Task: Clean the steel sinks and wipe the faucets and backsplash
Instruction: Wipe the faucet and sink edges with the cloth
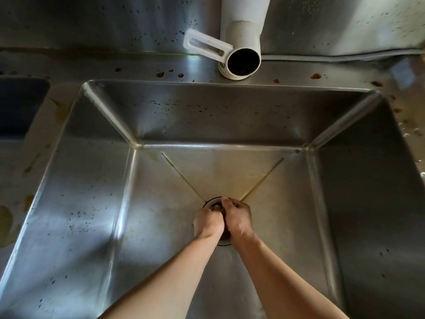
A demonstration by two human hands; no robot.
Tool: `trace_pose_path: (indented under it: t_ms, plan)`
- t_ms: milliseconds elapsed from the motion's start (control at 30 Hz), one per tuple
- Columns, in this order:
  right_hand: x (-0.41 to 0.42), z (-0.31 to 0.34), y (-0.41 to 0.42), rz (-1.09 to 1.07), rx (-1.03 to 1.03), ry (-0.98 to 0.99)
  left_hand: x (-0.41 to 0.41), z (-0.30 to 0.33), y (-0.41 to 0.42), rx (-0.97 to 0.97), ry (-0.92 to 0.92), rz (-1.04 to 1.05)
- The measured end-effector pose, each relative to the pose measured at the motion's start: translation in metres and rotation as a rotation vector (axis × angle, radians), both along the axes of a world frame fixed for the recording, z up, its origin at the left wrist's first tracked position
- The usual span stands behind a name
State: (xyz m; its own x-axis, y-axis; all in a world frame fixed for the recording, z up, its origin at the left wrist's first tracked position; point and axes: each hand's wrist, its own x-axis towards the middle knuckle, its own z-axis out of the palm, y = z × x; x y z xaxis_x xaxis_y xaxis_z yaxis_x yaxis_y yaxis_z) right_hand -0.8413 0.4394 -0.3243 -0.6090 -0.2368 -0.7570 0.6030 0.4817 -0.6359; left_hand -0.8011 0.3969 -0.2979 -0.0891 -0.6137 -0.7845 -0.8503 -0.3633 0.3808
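Observation:
I look straight down into a deep steel sink (92,215) with speckled walls and yellowish stains on its floor. Both arms reach to the round drain (212,202) at the bottom. My left hand (208,223) and my right hand (238,218) sit side by side over the drain, fingers curled down round the dark strainer in it, which they mostly hide. A white faucet (243,58) with a flat white lever (204,43) stands at the sink's back rim. Behind it rises the spotted steel backsplash (92,21).
A second sink basin (20,104) shows at the left edge. Brown crumbs and smears lie on the steel ledge (138,67) behind the sink and on the counter to the left and right. A grey seam runs along the backsplash at the right.

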Motion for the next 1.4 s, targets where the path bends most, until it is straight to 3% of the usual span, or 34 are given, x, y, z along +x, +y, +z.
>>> trace_pose_path:
  t_ms: [300, 333, 433, 500, 667, 833, 933, 1000, 1133, 1233, 1400]
  plan:
    - [-0.004, 0.016, 0.005, 0.083, -0.041, 0.079, 0.006, 0.008, 0.0, 0.033, 0.098, 0.036]
    - [-0.005, 0.024, 0.007, 0.117, -0.056, 0.137, 0.008, 0.014, -0.001, 0.107, 0.118, 0.066]
    - [-0.004, 0.051, 0.012, 0.247, -0.114, 0.336, 0.018, 0.042, -0.008, 0.586, 0.185, 0.25]
    - [0.002, 0.072, 0.014, 0.338, -0.131, 0.443, 0.022, 0.055, -0.013, 0.695, 0.239, 0.308]
    - [0.014, 0.102, 0.024, 0.534, -0.183, 0.543, 0.027, 0.079, -0.016, 0.654, 0.255, 0.342]
    - [0.009, 0.119, 0.047, 0.835, -0.229, 0.813, 0.029, 0.094, -0.021, 0.611, 0.211, 0.27]
    - [0.01, 0.114, 0.041, 0.756, -0.159, 0.87, 0.025, 0.098, -0.016, 0.627, 0.201, 0.301]
    - [0.014, 0.109, 0.036, 0.564, -0.141, 0.827, 0.019, 0.095, -0.011, 0.573, 0.213, 0.307]
    - [0.018, 0.109, 0.027, 0.293, -0.053, 0.484, 0.008, 0.076, -0.005, 0.127, 0.175, 0.151]
    - [0.01, 0.098, 0.023, 0.277, 0.08, 0.277, 0.006, 0.073, -0.003, -0.095, 0.131, -0.041]
    - [0.0, 0.067, 0.018, 0.253, 0.145, 0.016, 0.005, 0.053, -0.001, -0.185, 0.166, -0.134]
